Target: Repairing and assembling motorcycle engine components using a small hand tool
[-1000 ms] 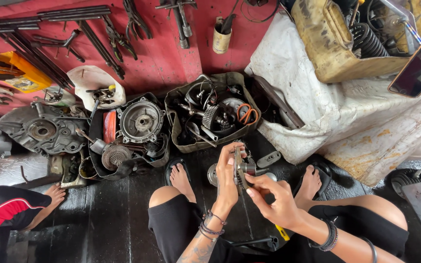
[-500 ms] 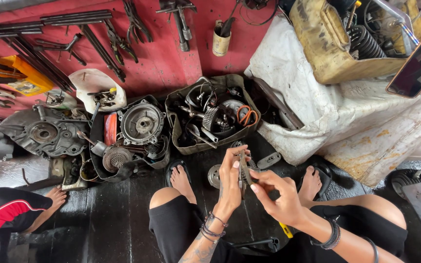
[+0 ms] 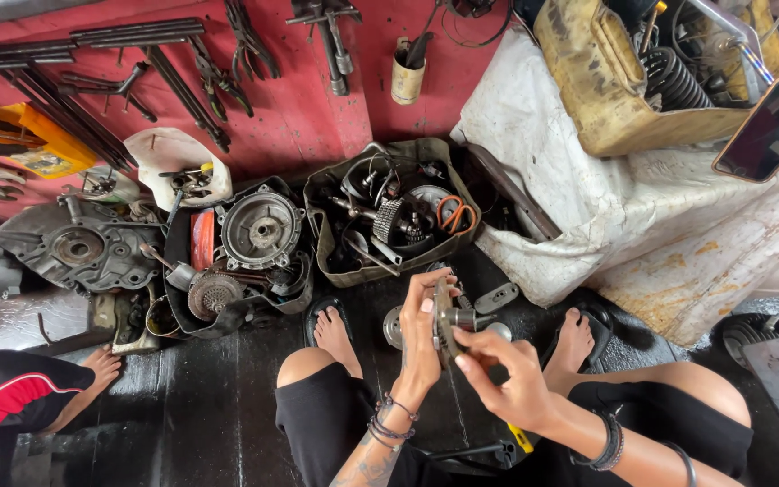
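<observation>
Greasy metal disc stays pinched in the left hand; right hand fingers have shifted onto its shaft

red wall, white sack, black shorts

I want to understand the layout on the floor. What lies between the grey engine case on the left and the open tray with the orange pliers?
In the head view, between the engine case and the tray sits a dark bin holding a round metal cover and a clutch-like disc.
</observation>
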